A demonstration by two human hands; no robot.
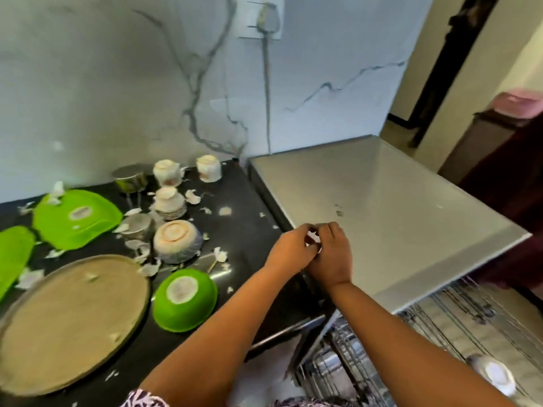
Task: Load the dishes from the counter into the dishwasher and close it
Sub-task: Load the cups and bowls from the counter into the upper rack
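Dishes (169, 202) sit upturned on black counter (249, 227) left of dishwasher (382, 201), rack (349, 356) out below; ceramic bowl (176, 240) & cups (208, 168) look fragile, prob. slick, so grip by rim, while left hand (289, 249) & right hand (333, 255) both pinch a small white scrap (312, 238).

On the counter (249, 207) a tray (73, 321) lies front left, the near bowl (185, 301) just right of it, the far bowl (176, 240) behind that, plates (76, 218) far left and cups (169, 171) at the back; right of the counter stands the dishwasher (382, 201), its rack (470, 312) out in front.
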